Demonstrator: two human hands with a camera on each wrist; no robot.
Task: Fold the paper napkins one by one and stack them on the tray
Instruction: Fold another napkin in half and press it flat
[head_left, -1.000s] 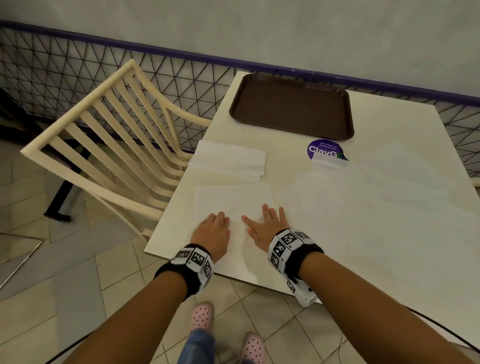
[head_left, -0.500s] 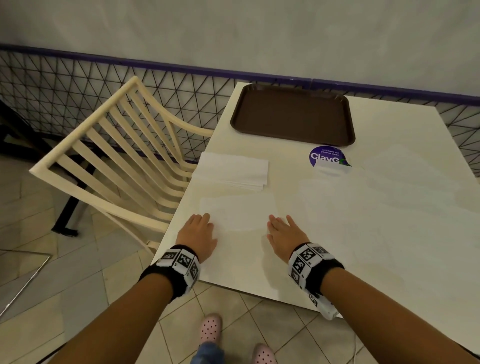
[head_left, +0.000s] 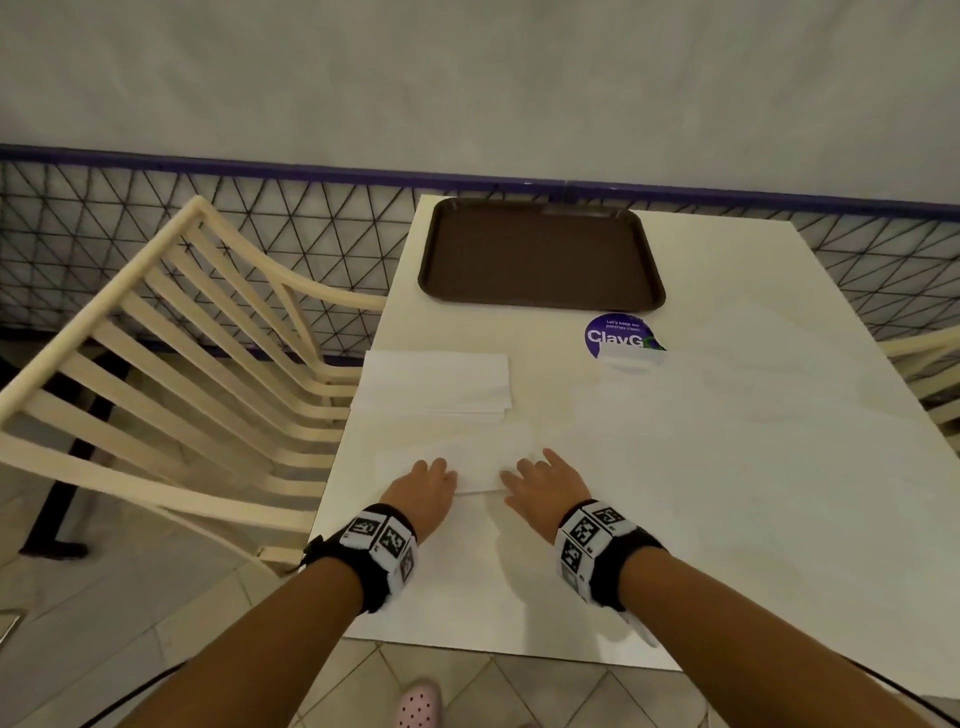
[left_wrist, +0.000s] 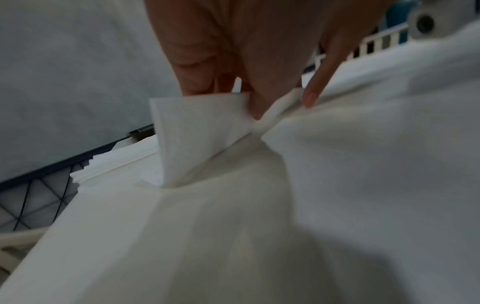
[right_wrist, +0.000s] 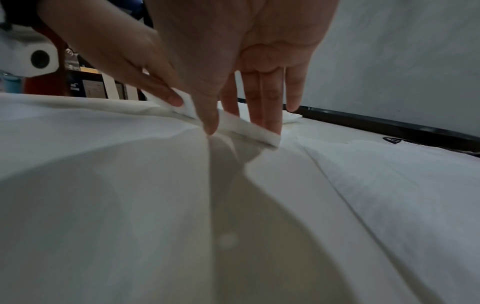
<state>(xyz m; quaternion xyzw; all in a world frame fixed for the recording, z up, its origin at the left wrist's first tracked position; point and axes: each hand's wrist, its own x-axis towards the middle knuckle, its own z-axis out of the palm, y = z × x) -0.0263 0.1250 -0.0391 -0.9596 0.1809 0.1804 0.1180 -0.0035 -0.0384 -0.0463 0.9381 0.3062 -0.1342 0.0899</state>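
A white paper napkin lies near the table's left front, half folded, its near edge raised off the table. My left hand pinches that edge at the left; the lifted flap stands up under its fingers. My right hand pinches the same edge at the right, thumb below and fingers on top of the raised fold. A stack of unfolded napkins lies just beyond. The brown tray sits at the table's far edge with nothing on it.
A cream slatted chair stands close against the table's left side. A round purple sticker is on the white table in front of the tray. A wire mesh fence and a wall run behind.
Both hands went from lying flat on the napkin to its near corners, then moved forward, lifting the near edge and carrying it toward the far edge.
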